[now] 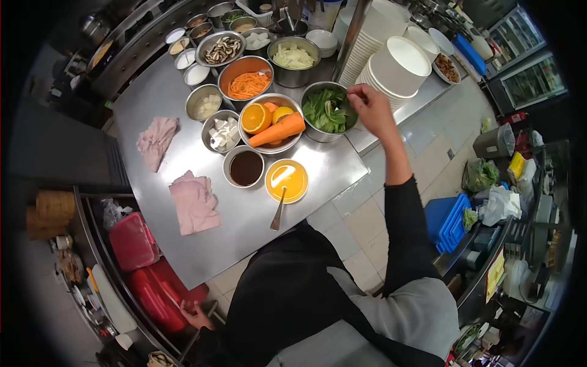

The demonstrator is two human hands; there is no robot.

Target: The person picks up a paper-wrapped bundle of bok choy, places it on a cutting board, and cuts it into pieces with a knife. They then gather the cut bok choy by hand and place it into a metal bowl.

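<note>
At the right side of a steel bowl of leafy greens [328, 110], my right hand [370, 109] has its fingers bent and closed at the rim. My left hand [195, 315] is low on the left beside a red plastic bin [160, 293], fingers stretched and apart, holding nothing I can see. Left of the greens sits a bowl with a peeled carrot [281, 129] and a halved orange [255, 117]. In front stand a bowl of dark sauce [246, 169] and a bowl of yellow liquid [295, 175] with a spoon [278, 214] leaning in it.
Bowls of shredded carrot [247, 85], sliced mushrooms [222, 50], chopped cabbage [293, 57] and white cubes [224, 133] crowd the steel table [244, 214]. Stacked white containers [397, 67] rise behind my right hand. Two pink cloths [194, 205] lie left. Blue crates [448, 223] stand at right.
</note>
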